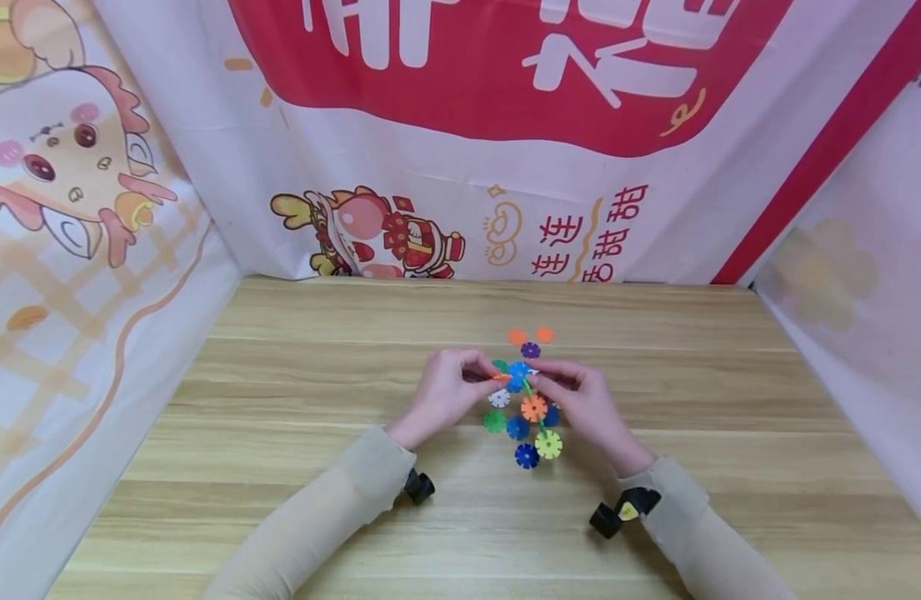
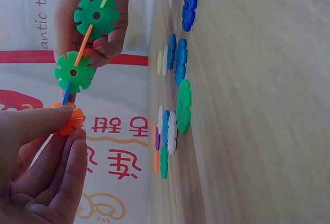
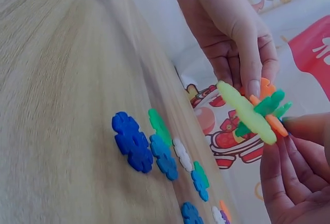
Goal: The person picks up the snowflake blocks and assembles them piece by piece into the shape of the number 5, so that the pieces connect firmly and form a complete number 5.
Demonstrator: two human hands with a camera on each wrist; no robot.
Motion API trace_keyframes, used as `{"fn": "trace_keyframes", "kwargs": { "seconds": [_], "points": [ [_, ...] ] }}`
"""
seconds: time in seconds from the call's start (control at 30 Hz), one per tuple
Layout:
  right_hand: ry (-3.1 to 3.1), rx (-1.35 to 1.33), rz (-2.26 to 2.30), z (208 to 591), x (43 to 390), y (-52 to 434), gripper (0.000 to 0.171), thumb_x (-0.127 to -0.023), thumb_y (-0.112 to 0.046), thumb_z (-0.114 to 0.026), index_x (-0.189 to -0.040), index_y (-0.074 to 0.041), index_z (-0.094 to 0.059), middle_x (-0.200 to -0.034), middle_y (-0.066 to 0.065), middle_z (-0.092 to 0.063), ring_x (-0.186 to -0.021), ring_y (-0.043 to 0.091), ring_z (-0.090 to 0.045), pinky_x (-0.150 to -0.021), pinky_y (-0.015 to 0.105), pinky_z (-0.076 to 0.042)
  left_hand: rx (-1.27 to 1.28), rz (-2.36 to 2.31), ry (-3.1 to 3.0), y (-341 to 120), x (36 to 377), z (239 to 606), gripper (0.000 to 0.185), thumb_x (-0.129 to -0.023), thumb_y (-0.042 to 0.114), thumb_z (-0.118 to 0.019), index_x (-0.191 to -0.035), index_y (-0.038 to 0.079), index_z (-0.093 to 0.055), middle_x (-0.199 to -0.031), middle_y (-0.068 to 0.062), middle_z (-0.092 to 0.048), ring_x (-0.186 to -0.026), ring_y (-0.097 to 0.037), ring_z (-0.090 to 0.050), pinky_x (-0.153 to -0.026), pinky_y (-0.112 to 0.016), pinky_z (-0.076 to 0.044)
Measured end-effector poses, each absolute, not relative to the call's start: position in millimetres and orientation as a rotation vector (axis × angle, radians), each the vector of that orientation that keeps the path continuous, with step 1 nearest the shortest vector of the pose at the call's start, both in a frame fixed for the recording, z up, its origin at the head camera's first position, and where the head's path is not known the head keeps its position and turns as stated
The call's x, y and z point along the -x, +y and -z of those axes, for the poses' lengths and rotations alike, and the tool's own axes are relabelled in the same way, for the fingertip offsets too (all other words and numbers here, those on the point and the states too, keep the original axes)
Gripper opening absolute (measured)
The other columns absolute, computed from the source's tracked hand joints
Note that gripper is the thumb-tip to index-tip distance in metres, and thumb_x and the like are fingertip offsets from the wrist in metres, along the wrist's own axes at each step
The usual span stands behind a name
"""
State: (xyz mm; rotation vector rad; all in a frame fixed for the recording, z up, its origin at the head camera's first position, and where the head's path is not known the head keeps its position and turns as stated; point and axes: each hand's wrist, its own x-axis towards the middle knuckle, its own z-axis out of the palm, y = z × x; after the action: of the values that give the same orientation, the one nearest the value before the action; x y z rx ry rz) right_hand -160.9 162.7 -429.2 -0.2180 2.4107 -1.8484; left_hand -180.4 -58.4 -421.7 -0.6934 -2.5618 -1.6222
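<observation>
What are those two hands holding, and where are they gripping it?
A chain of plastic snowflake discs: the left hand pinches its orange end disc; the right hand grips the other end.

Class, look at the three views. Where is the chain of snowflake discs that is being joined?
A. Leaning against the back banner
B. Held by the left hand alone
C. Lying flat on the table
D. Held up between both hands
D: the left hand pinches the orange disc at one end, the right hand grips the other, and the chain hangs clear of the table.
</observation>
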Motion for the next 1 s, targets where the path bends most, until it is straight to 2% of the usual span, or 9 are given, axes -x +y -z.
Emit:
{"fn": "trace_keyframes", "kwargs": {
  "seconds": [0.1,0.33,0.53,0.77,0.9,1.0],
  "points": [
    [2.352,0.169,1.874,421.4,159.4,162.0,0.034,-0.087,-0.028,-0.068,-0.116,-0.010,-0.066,-0.107,0.005,-0.065,-0.095,0.023,-0.062,-0.078,0.032,-0.053,0.727,1.601,-2.559,-57.9,180.7,421.5,0.011,-0.079,0.010,-0.076,-0.081,0.018,-0.069,-0.081,0.010,-0.065,-0.072,-0.007,-0.063,-0.066,-0.021,-0.053],
    [2.298,0.138,1.945,426.1,163.8,164.2,0.031,-0.085,-0.026,-0.071,-0.110,-0.009,-0.066,-0.101,0.010,-0.066,-0.088,0.027,-0.063,-0.075,0.035,-0.054,0.787,1.644,-2.530,-59.9,179.7,421.3,0.013,-0.079,0.007,-0.075,-0.087,0.017,-0.071,-0.084,0.009,-0.066,-0.074,-0.007,-0.063,-0.067,-0.023,-0.054],
    [2.254,0.156,1.998,425.3,163.5,164.5,0.026,-0.085,-0.017,-0.071,-0.105,-0.002,-0.065,-0.098,0.014,-0.067,-0.082,0.030,-0.064,-0.075,0.042,-0.054,0.854,1.667,-2.482,-60.2,179.2,420.7,0.011,-0.080,0.008,-0.075,-0.085,0.017,-0.071,-0.083,0.010,-0.067,-0.074,-0.007,-0.064,-0.068,-0.027,-0.055],
    [2.254,0.133,1.996,424.2,162.0,162.6,0.019,-0.087,-0.012,-0.069,-0.102,-0.001,-0.065,-0.100,0.018,-0.066,-0.080,0.028,-0.065,-0.073,0.039,-0.055,0.908,1.641,-2.454,-60.7,178.2,420.7,0.009,-0.081,0.007,-0.074,-0.083,0.016,-0.071,-0.083,0.010,-0.067,-0.074,-0.006,-0.064,-0.067,-0.028,-0.055],
    [2.235,0.129,2.014,426.4,161.9,160.5,0.020,-0.086,-0.012,-0.069,-0.102,0.000,-0.065,-0.103,0.022,-0.064,-0.081,0.029,-0.066,-0.073,0.037,-0.055,0.920,1.612,-2.444,-59.5,179.4,423.3,0.007,-0.082,0.009,-0.073,-0.083,0.016,-0.071,-0.083,0.011,-0.066,-0.075,-0.005,-0.063,-0.068,-0.028,-0.055],
    [2.226,0.135,2.018,428.3,162.1,159.4,0.023,-0.086,-0.013,-0.070,-0.102,0.002,-0.064,-0.101,0.020,-0.065,-0.081,0.029,-0.066,-0.074,0.037,-0.055,0.931,1.602,-2.441,-59.2,180.1,424.8,0.008,-0.082,0.008,-0.073,-0.083,0.015,-0.071,-0.084,0.010,-0.066,-0.076,-0.005,-0.063,-0.069,-0.029,-0.055]
  ]
}}
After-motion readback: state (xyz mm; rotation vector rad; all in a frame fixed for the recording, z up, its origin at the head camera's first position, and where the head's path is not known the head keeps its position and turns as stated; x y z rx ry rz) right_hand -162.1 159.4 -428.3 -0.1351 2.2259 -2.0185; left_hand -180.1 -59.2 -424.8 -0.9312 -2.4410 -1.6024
